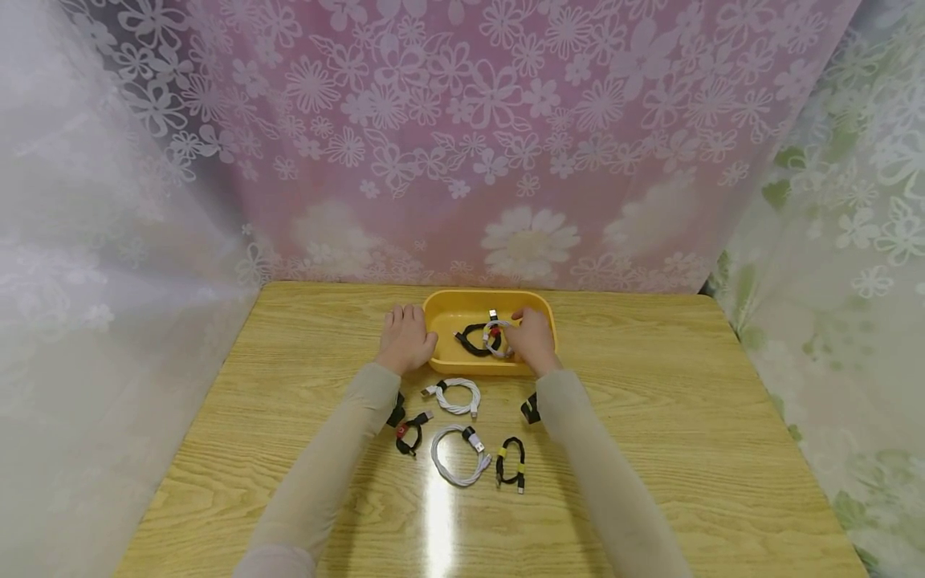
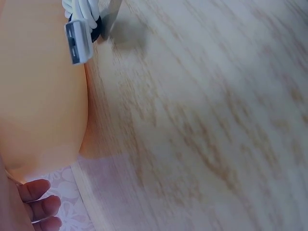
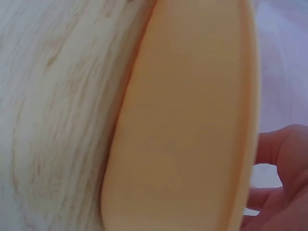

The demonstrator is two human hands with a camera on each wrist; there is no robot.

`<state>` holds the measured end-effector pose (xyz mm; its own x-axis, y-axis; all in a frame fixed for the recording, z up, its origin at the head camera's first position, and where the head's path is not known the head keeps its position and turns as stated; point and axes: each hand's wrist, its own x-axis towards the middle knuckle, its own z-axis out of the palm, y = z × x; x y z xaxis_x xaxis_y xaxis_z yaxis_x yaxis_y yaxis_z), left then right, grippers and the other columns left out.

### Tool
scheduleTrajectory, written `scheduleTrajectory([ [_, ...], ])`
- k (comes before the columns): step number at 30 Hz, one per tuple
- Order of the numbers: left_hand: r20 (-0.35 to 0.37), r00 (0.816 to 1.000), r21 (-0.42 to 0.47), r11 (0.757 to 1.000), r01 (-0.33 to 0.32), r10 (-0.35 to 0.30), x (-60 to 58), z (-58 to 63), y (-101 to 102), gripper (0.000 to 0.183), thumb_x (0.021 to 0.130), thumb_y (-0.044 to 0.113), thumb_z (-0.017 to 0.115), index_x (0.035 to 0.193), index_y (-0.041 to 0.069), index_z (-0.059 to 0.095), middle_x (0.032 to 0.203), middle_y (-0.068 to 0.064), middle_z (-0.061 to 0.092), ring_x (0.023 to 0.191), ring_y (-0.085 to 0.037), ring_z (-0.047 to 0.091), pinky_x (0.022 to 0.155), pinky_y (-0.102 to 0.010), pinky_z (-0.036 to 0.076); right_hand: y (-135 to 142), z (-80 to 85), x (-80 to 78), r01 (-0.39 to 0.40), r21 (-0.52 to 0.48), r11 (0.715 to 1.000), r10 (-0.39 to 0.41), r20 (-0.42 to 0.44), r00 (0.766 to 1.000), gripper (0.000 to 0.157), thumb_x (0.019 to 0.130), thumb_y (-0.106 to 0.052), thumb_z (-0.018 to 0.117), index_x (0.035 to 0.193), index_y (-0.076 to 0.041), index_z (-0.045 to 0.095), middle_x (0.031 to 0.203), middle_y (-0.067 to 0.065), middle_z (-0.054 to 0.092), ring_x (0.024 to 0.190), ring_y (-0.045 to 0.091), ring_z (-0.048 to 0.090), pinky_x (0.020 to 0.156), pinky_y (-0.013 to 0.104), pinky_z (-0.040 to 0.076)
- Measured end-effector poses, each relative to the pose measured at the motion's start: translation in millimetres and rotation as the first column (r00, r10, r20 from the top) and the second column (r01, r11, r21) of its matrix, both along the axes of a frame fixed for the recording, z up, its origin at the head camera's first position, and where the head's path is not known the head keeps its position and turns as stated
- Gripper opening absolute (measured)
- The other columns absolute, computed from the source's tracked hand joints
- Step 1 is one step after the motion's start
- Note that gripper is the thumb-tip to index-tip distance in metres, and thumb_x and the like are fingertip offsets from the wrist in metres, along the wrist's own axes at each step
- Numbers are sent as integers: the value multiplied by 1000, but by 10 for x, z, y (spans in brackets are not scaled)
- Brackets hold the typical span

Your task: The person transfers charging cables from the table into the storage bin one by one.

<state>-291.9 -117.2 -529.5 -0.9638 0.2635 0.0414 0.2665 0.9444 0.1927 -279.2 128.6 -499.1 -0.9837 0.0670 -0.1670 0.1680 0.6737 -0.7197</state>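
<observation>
A yellow plastic bin [image 1: 487, 368] stands near the back of the table. My left hand [image 1: 407, 339] is at its left end, fingers extended beside the outer wall and thumb near the rim. My right hand [image 1: 533, 341] reaches over the front right rim, its fingertips pinching a coiled white cable [image 1: 497, 349] inside. Below that cable lies a coiled black cable [image 1: 470, 347] with a red tie. In the right wrist view the bin's wall [image 3: 187, 125] hides the fingertips and the cable. The left wrist view shows the left fingers [image 2: 44, 207] beyond the bin.
In front of the bin lie a white braided cable [image 1: 473, 399], a larger white cable coil [image 1: 438, 459], a black cable with a red tie [image 1: 409, 440] and a black cable with yellow ties [image 1: 511, 461]. Floral curtains [image 1: 433, 160] surround the wooden table [image 1: 686, 417].
</observation>
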Motion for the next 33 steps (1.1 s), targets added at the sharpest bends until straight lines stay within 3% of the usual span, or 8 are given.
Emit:
scheduleTrajectory([
  [4, -3, 1000, -3, 1000, 0, 0, -8, -14, -1, 32, 101, 28, 40, 115, 0, 46, 110, -18, 46, 103, -35, 37, 95, -46, 29, -4, 41, 57, 6, -17, 1000, -7, -54, 999, 35, 96, -17, 57, 125, 1, 56, 115, 19, 54, 69, 22, 49, 65, 36, 43],
  [12, -7, 1000, 5, 1000, 1, -1, -15, -33, -4, 34, 100, 29, 40, 117, 0, 46, 111, -18, 46, 105, -35, 39, 97, -47, 30, 3, 125, 151, 27, -87, 996, -34, -80, 996, 35, 94, -15, 55, 123, 2, 60, 114, 18, 58, 91, 30, 54, 72, 40, 46],
  [20, -10, 1000, 9, 1000, 3, -3, -22, -30, -12, 31, 100, 29, 40, 113, 1, 45, 107, -17, 45, 100, -34, 37, 92, -46, 29, -29, 175, 348, 5, -164, 986, -40, -211, 977, 27, 95, -13, 59, 116, 0, 66, 104, 16, 63, 77, 26, 58, 60, 34, 46],
  [27, -3, 1000, 15, 1000, 3, -2, -18, -20, -12, 30, 100, 28, 39, 112, 1, 45, 107, -17, 44, 99, -34, 36, 93, -46, 28, -77, 185, 575, -61, -254, 965, -27, -328, 944, 18, 94, -11, 63, 107, -1, 71, 106, 15, 67, 85, 28, 63, 69, 36, 52],
  [33, 0, 1000, 8, 1000, 5, -5, -19, -35, -12, 33, 100, 29, 38, 115, 0, 46, 109, -18, 45, 102, -35, 37, 94, -47, 29, -75, 150, 765, -89, -334, 938, -27, -328, 944, 16, 95, -10, 64, 106, -3, 72, 106, 13, 69, 85, 27, 64, 70, 33, 52],
])
